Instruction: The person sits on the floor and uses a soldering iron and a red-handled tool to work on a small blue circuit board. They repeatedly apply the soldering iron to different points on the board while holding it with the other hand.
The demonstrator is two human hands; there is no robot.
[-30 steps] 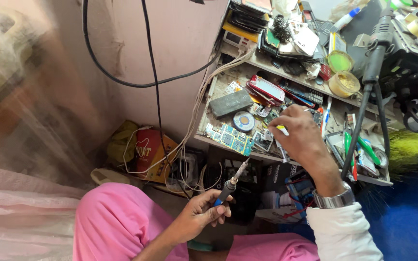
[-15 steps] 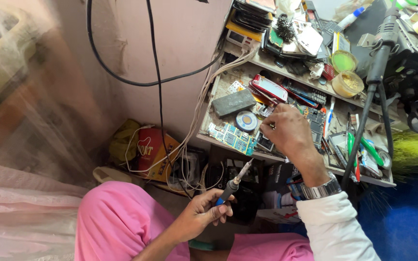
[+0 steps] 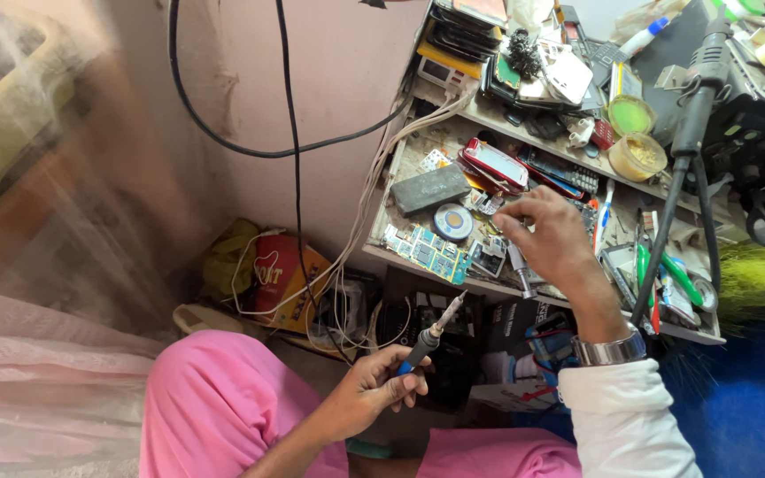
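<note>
Low down, the left hand [image 3: 369, 394] is closed around the blue-and-black handle of a soldering iron [image 3: 431, 332], its metal tip slanting up and to the right toward the edge of the shelf [image 3: 418, 265]. That tip is in open air, apart from everything on the shelf. Above it lie green circuit boards [image 3: 422, 250], a round solder reel [image 3: 453, 221] and a grey block [image 3: 429, 188], with a red phone [image 3: 495, 164] just behind. Further right, the right hand [image 3: 546, 239] reaches over the clutter, thumb and fingers pinched together over small parts; what they hold, if anything, is too small to tell. A metal watch [image 3: 610, 350] sits on that wrist above a white sleeve [image 3: 626, 425]. Right again, a black stand [image 3: 675, 190] crosses in front of green-handled tools [image 3: 666, 274], and two round tins [image 3: 635, 137] sit on the upper shelf.
</note>
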